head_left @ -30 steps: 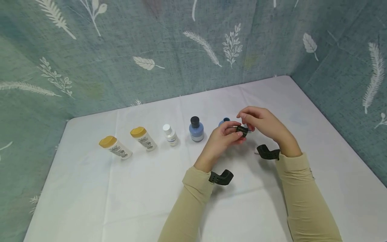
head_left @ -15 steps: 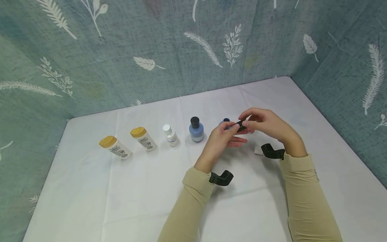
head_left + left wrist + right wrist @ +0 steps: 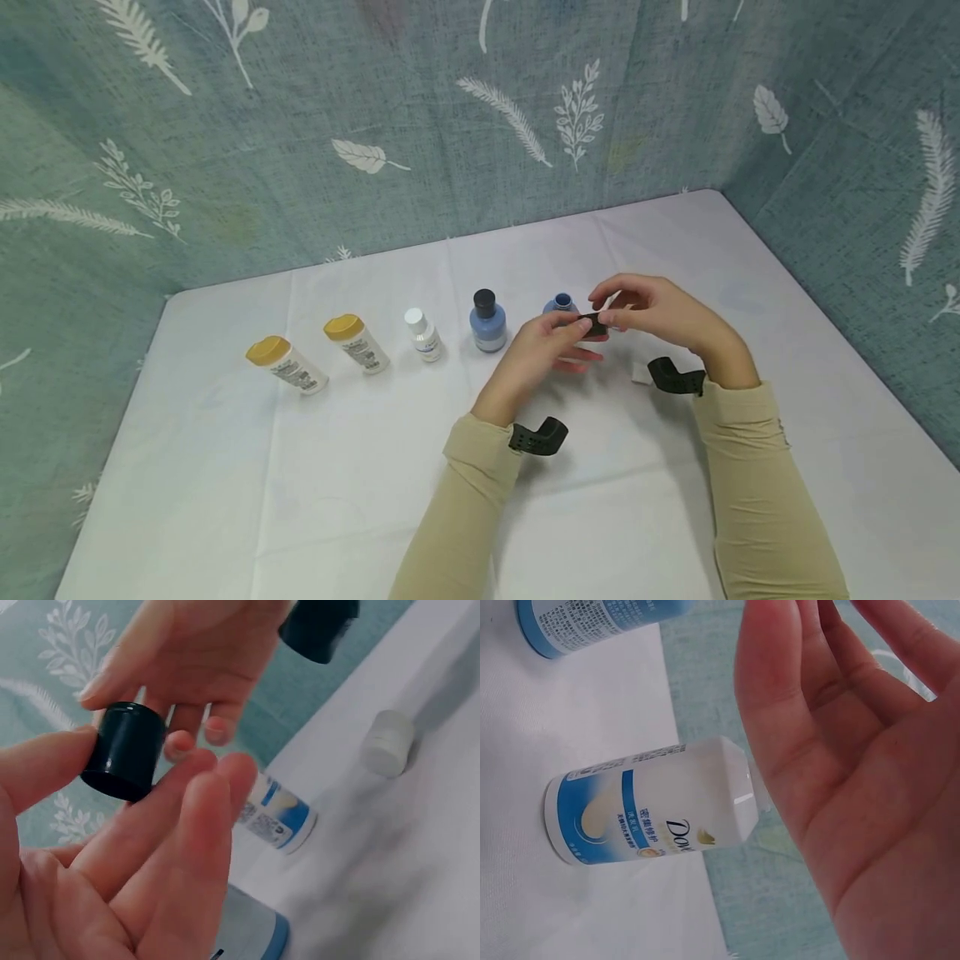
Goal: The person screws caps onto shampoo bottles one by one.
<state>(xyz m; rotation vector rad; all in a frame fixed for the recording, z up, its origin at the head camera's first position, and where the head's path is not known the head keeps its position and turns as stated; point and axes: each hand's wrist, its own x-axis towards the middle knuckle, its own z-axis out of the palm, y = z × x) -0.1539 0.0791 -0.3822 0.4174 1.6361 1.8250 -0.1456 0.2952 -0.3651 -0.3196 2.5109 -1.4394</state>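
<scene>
A black bottle cap (image 3: 597, 326) is between both hands, its hollow side facing my left palm in the left wrist view. My left hand (image 3: 532, 350) pinches it between thumb and fingers, the other fingers stretched out. The thumb of my right hand (image 3: 660, 312) lies at the cap's right end; its index finger is partly hidden behind. Just behind the left fingers stands an uncapped blue bottle (image 3: 562, 305). A white Dove bottle (image 3: 645, 810) stands upright near the right hand, mostly covered in the head view. A small white cap (image 3: 388, 742) lies on the table.
Left of the hands, a blue bottle with black cap (image 3: 487, 325), a small white bottle (image 3: 423, 336) and two white bottles with yellow caps (image 3: 358, 346) (image 3: 288, 367) stand in a row. Patterned fabric (image 3: 420, 125) rises behind the white-covered table (image 3: 352, 467).
The left hand came in over the cap with its other fingers opening out; the cap has turned and dropped slightly. The right thumb moved onto the cap's end. The uncapped bottle's mouth shows more.
</scene>
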